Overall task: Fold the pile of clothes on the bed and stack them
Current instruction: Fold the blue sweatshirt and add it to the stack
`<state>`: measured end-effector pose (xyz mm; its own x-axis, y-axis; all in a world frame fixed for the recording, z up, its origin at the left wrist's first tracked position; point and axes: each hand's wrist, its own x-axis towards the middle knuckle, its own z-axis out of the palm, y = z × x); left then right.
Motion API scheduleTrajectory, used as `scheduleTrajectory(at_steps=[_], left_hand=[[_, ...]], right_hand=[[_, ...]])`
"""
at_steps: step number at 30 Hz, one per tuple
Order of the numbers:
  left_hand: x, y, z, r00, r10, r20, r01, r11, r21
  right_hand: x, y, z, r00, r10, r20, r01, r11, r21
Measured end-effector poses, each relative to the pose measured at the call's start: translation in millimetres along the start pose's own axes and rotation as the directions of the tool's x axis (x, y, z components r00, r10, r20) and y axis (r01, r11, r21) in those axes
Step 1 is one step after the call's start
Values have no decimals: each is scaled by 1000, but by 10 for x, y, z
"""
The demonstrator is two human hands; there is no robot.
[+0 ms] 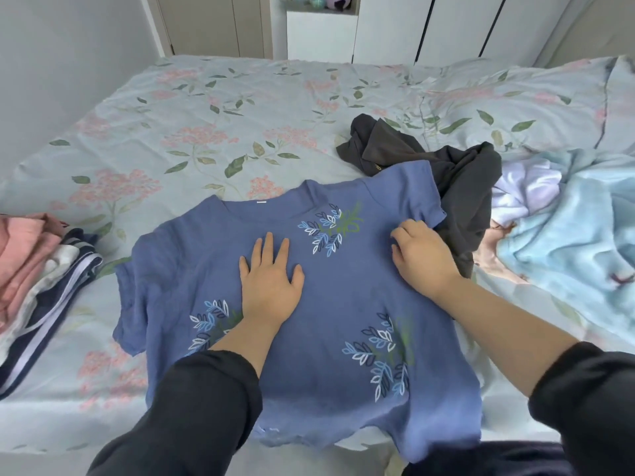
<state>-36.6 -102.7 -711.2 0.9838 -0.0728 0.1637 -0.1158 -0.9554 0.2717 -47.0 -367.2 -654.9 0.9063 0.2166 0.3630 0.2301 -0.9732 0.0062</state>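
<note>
A blue T-shirt (343, 286) with leaf prints lies spread flat, front up, on the bed (206, 132) in front of me. My left hand (271, 280) presses flat on its chest with the fingers straight. My right hand (422, 255) rests near the shirt's right sleeve, its fingers curled into the fabric there. A crumpled dark grey garment (460, 180) lies just behind that sleeve. At the left edge sits a stack of folded clothes (37, 286) in pink, white and navy.
A light blue and white crumpled blanket (556, 228) fills the right side of the bed. The floral sheet stretches away to the far wall and white cupboards (378, 25). The bed's front edge runs below the shirt's hem.
</note>
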Motion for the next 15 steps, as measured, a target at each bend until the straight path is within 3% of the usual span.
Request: scheduleTrajectory(at_steps=[1, 2, 4, 6, 10, 13, 15], left_hand=[[-22, 17, -33, 999, 23, -25, -23, 1000, 9], [-47, 46, -64, 997, 59, -41, -58, 998, 32], [-139, 170, -111, 988, 152, -32, -149, 986, 73], [-316, 404, -101, 973, 228, 29, -229, 972, 56], [-814, 896, 79, 935, 296, 194, -301, 954, -8], [-939, 960, 128, 936, 288, 204, -291, 957, -12], [-930, 935, 112, 935, 291, 203, -294, 956, -17]], right_hand=[[-100, -39, -62, 997, 67, -40, -69, 997, -39], [-214, -69, -132, 982, 185, 31, -182, 980, -83], [-410, -83, -237, 875, 421, 239, -372, 900, -225], [-524, -69, -343, 778, 522, 350, -425, 847, -319], [-632, -73, -534, 581, 567, 584, -521, 810, -268], [-684, -80, -666, 525, 495, 692, -550, 818, -167], [-727, -90, -677, 515, 497, 699, -635, 769, -79]])
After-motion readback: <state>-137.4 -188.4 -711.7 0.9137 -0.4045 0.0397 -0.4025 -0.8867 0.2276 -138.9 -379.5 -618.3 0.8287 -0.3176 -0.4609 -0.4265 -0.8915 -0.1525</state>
